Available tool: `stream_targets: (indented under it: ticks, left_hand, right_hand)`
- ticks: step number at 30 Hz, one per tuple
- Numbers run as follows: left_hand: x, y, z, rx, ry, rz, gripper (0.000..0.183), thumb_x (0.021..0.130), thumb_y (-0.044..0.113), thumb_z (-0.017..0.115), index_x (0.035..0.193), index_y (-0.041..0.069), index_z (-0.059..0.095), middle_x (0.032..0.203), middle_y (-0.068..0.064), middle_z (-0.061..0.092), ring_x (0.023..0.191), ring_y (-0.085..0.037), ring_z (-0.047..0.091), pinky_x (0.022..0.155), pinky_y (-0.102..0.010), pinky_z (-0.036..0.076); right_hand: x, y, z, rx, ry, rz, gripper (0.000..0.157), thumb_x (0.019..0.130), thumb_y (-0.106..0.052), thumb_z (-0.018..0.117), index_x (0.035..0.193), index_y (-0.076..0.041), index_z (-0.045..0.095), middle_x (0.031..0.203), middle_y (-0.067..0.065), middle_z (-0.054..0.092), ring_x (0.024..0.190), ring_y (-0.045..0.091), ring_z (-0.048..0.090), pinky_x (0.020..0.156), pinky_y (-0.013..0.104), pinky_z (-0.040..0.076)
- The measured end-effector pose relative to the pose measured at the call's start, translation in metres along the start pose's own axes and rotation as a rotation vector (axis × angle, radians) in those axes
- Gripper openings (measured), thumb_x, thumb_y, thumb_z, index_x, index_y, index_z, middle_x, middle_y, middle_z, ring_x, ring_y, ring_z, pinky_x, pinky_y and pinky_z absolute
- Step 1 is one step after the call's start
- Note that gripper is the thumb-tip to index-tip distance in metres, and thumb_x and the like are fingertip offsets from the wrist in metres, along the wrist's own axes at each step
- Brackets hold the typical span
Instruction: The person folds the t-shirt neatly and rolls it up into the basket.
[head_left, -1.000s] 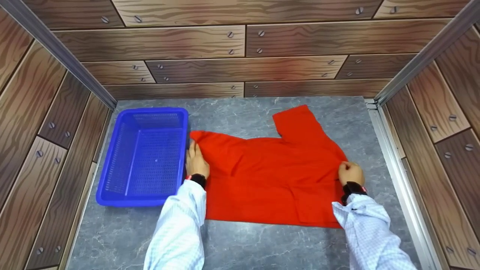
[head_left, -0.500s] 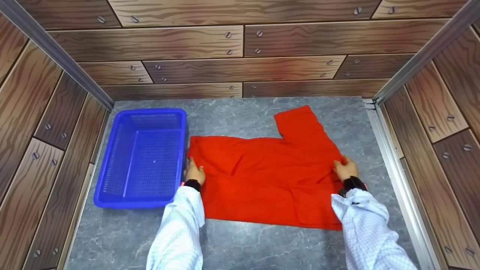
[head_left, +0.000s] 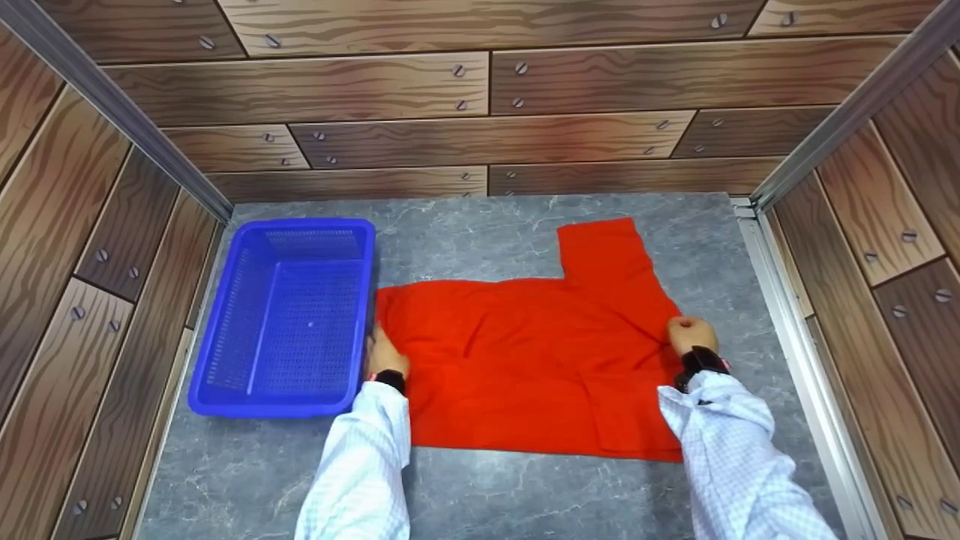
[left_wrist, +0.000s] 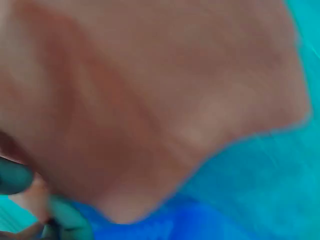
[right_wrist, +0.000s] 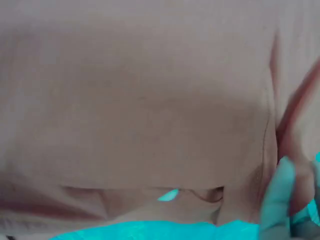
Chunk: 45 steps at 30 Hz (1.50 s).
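Red garment (head_left: 517, 360) spread mostly flat on the grey worktop (head_left: 465, 240), with one sleeve pointing away at far right and a few wrinkles across the middle. Looks like light, soft, limp cloth; probably no stiffness, little slip, nothing to break. Expect sagging and creasing between grips if lifted at two points only. Best held at side edges or hem corners, all layers together, tension even. Pinched at the left edge by fingers of the left hand (head_left: 388, 356), going by the blurred wrist view; pinched at the right edge by curled fingers of the right hand (head_left: 691, 336). Just beyond the left hand: blue basket (head_left: 262, 411), close enough to snag a wide sweep.
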<state>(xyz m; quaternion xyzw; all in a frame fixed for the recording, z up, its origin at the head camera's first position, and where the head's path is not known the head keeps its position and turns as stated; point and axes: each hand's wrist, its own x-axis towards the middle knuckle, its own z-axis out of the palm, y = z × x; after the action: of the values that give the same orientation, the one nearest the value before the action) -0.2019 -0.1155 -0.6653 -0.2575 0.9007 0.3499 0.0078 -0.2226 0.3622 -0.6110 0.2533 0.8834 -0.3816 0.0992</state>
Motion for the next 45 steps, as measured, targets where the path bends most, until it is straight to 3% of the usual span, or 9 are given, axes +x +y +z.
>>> stream_targets:
  ticks: [4,9,17,21,25,29,35,41,45]
  left_hand:
    - [0.002,0.006,-0.006,-0.159,-0.031,0.039,0.059,0.081,-0.003,0.051,0.138,0.000,0.034,0.129,-0.029,0.045,0.120,-0.042,0.043,0.103,-0.046,0.032]
    - [0.003,0.009,-0.013,-0.321,-0.061,0.028,0.060,0.085,-0.003,0.053,0.140,-0.001,0.029,0.139,-0.026,0.038,0.128,-0.037,0.036,0.108,-0.042,0.027]
    - [0.028,-0.023,0.007,-0.504,-0.103,-0.027,0.072,0.072,-0.008,0.046,0.140,0.011,0.032,0.105,-0.021,0.056,0.096,-0.032,0.052,0.083,-0.040,0.044]
    - [0.061,-0.069,0.053,-0.511,-0.096,0.142,0.061,0.070,-0.007,0.048,0.128,0.013,0.049,0.106,-0.013,0.060,0.099,-0.025,0.054,0.085,-0.031,0.042]
    - [0.075,-0.084,0.072,-0.434,-0.080,0.237,0.055,0.069,-0.005,0.049,0.121,0.009,0.058,0.123,-0.013,0.057,0.121,-0.019,0.047,0.102,-0.022,0.031]
    - [0.061,-0.060,0.051,-0.393,-0.025,0.282,0.055,0.072,-0.003,0.048,0.125,0.007,0.057,0.129,-0.020,0.050,0.128,-0.020,0.040,0.108,-0.019,0.023]
    - [0.016,0.017,-0.016,-0.408,-0.026,0.235,0.050,0.080,-0.009,0.044,0.129,-0.005,0.048,0.137,-0.027,0.039,0.130,-0.037,0.034,0.109,-0.039,0.025]
    - [0.008,0.040,-0.029,-0.508,0.071,0.221,0.038,0.084,-0.013,0.044,0.120,-0.008,0.054,0.127,-0.026,0.049,0.123,-0.035,0.042,0.105,-0.038,0.031]
    - [0.004,0.047,-0.035,-0.602,0.152,0.174,0.023,0.085,-0.007,0.052,0.108,-0.006,0.058,0.101,-0.022,0.059,0.095,-0.029,0.055,0.085,-0.032,0.042]
  right_hand:
    - [0.003,-0.006,0.001,0.236,-0.094,0.014,0.045,0.096,-0.021,0.038,0.132,0.004,0.044,0.132,0.025,0.047,0.079,0.005,0.066,0.083,0.019,0.046]
    - [0.006,-0.011,0.003,0.565,-0.125,0.092,0.052,0.095,-0.013,0.041,0.143,-0.001,0.025,0.140,0.021,0.034,0.074,0.001,0.062,0.087,0.022,0.048]
    - [0.001,-0.009,0.004,0.317,-0.067,0.058,0.057,0.093,-0.030,0.048,0.138,0.003,0.035,0.137,0.028,0.038,0.060,0.008,0.061,0.066,0.023,0.053]
    - [-0.005,-0.012,0.008,0.234,0.012,0.036,0.050,0.091,-0.032,0.052,0.128,0.001,0.051,0.126,0.026,0.050,0.058,0.010,0.059,0.055,0.019,0.051]
    - [-0.009,-0.017,0.008,0.244,0.051,0.041,0.039,0.092,-0.023,0.051,0.122,0.001,0.056,0.112,0.023,0.055,0.049,0.008,0.057,0.050,0.020,0.051]
    - [-0.010,-0.020,0.004,0.316,0.010,0.077,0.038,0.094,-0.017,0.044,0.126,0.003,0.050,0.117,0.021,0.051,0.046,0.005,0.058,0.052,0.020,0.052]
    - [-0.008,-0.025,-0.005,0.596,-0.030,0.163,0.038,0.093,-0.014,0.046,0.125,0.007,0.046,0.118,0.013,0.045,0.061,0.007,0.066,0.072,0.022,0.053]
    - [-0.009,-0.027,-0.012,0.652,0.023,0.203,0.018,0.088,-0.019,0.059,0.101,-0.007,0.060,0.092,-0.004,0.048,0.060,0.007,0.060,0.069,0.023,0.054]
    - [-0.010,-0.025,-0.019,0.693,0.021,0.174,0.010,0.088,-0.015,0.057,0.096,-0.009,0.059,0.087,-0.002,0.047,0.064,0.007,0.053,0.062,0.021,0.054]
